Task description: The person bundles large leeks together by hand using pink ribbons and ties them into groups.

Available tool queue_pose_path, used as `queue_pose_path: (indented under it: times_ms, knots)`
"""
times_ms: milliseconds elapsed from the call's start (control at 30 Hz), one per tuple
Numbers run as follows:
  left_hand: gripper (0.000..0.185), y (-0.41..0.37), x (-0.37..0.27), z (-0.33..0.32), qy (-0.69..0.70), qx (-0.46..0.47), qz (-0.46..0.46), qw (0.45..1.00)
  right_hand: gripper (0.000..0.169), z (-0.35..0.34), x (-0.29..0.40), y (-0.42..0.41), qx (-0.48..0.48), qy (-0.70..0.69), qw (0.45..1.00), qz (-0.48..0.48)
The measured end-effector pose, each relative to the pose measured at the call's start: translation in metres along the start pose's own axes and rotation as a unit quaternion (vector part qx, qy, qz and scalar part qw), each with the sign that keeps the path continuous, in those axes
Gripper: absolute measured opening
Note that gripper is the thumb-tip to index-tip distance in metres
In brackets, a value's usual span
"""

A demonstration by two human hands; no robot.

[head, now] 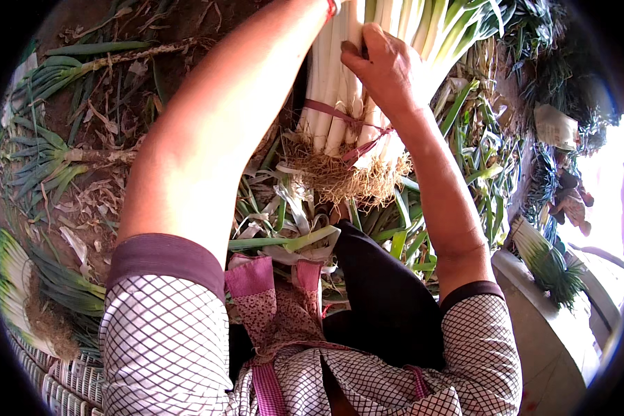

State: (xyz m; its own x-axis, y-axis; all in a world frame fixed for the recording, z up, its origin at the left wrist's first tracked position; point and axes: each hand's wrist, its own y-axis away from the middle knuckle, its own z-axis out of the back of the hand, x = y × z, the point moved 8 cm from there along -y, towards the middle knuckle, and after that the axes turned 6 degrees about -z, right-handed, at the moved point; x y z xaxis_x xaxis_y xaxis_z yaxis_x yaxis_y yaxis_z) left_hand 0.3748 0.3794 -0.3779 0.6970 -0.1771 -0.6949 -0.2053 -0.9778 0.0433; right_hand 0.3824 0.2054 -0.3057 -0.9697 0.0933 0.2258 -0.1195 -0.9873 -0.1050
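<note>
A thick bundle of long green onions (335,78) stands tilted before me, its white stalks rising to green leaves at the upper right. A dark red tie (326,107) circles the stalks just above the shaggy roots (343,177), with a loose end hanging at the right. My right hand (390,65) grips the front of the bundle above the tie, fingers curled against the stalks. My left forearm reaches up past the bundle's left side. A red band shows at that wrist, and the left hand lies beyond the top edge.
Loose green onions (99,156) and dry husks litter the soil at left. Another onion bundle (18,291) lies at lower left by a woven basket (62,382). Trimmed leaves (400,229) cover the ground around my dark-trousered leg (379,286). At right, a bundle (548,260) rests on a pale ledge (541,312).
</note>
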Motion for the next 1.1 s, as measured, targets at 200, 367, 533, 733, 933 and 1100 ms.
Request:
queue_pose_path:
  times_ms: [200,367,533,733,933,1100]
  knots:
    - [0.032,0.030,0.012,0.003,0.030,0.007,0.040,0.999,0.030,-0.006,-0.004,0.026,-0.008,-0.007,1.000,-0.028]
    - [0.033,0.065,0.003,-0.007,-0.032,-0.024,0.058,0.997,0.030,-0.007,-0.016,0.043,0.050,-0.019,0.996,-0.077]
    - [0.028,0.073,0.004,-0.008,-0.062,-0.045,0.074,0.994,0.030,-0.006,-0.016,0.046,0.092,-0.040,0.990,-0.096]
    - [0.036,0.049,0.006,0.009,-0.409,-0.040,-0.084,0.908,0.028,0.017,-0.006,0.041,0.143,-0.064,0.986,-0.062]
    - [0.034,0.049,-0.043,-0.018,-0.642,0.132,-0.186,0.732,0.023,0.073,-0.090,0.038,-0.061,-0.159,0.972,-0.164]
    - [0.055,-0.001,-0.050,-0.011,-0.605,0.093,-0.284,0.738,0.065,0.013,-0.263,0.053,-0.126,-0.297,0.867,-0.379]
